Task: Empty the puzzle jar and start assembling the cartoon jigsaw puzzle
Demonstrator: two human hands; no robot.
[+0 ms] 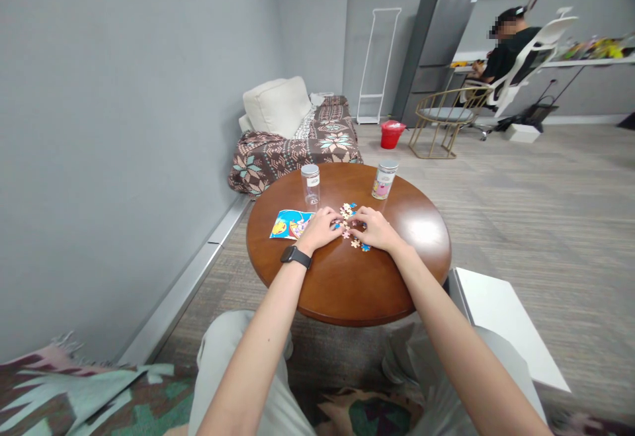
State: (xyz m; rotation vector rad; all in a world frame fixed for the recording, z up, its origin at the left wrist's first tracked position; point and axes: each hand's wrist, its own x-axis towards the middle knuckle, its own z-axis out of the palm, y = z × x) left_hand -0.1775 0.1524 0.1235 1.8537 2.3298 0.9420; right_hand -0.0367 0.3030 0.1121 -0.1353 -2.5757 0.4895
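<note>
My left hand [323, 225] and my right hand [376, 229] meet over a small heap of jigsaw puzzle pieces [356, 243] on a round brown table [347, 290]. The fingers of both hands are bent and closed on small pieces; the exact pieces are partly hidden by the fingertips. Pink, cream and blue pieces lie loose around them. A blue picture sheet [285, 223] with cartoon figures lies left of my left hand, partly under the wrist. Behind the hands stand a clear jar [311, 188] with a silver lid and a second lidded jar [384, 181] with a pink picture.
A white box [506, 317] stands beside the table at the right. Past the table are a covered sofa [322, 135], a red bin [391, 135], a gold-framed chair [441, 115] and a fridge [434, 39]. Another person [513, 49] sits at a far counter.
</note>
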